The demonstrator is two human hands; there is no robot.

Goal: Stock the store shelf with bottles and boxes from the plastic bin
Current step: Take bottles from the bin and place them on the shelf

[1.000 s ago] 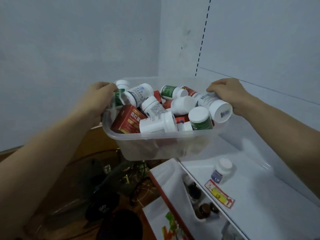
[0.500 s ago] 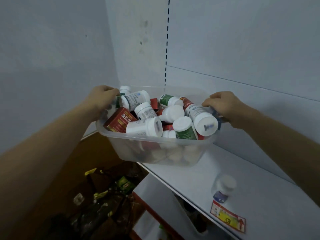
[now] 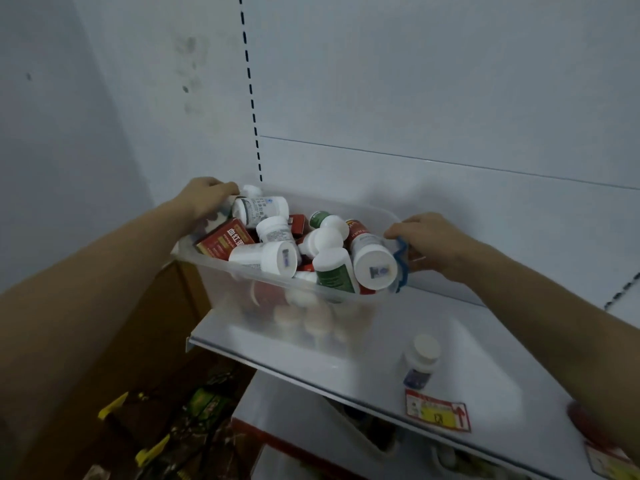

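Observation:
A clear plastic bin point(image 3: 242, 292) sits at the left end of the white shelf point(image 3: 485, 386), holding several white-capped bottles and red boxes. My left hand point(image 3: 204, 199) grips the bin's left rim. My right hand point(image 3: 429, 240) grips the right rim, at its blue handle point(image 3: 401, 261). A large white bottle point(image 3: 372, 261) lies against that end. A red box point(image 3: 225, 239) leans near the left end. One small white bottle point(image 3: 420, 360) stands alone on the shelf, right of the bin.
A red and yellow price tag point(image 3: 438, 410) is stuck on the shelf's front edge. The white back panel point(image 3: 415, 98) rises behind the bin. Lower shelves point(image 3: 346, 427) and dark clutter on the floor point(image 3: 180, 410) lie below, with a wall point(image 3: 52, 133) to the left.
Both hands carried the bin rightward and down, from beyond the shelf's left end onto its surface. Their grips on the rim stayed the same.

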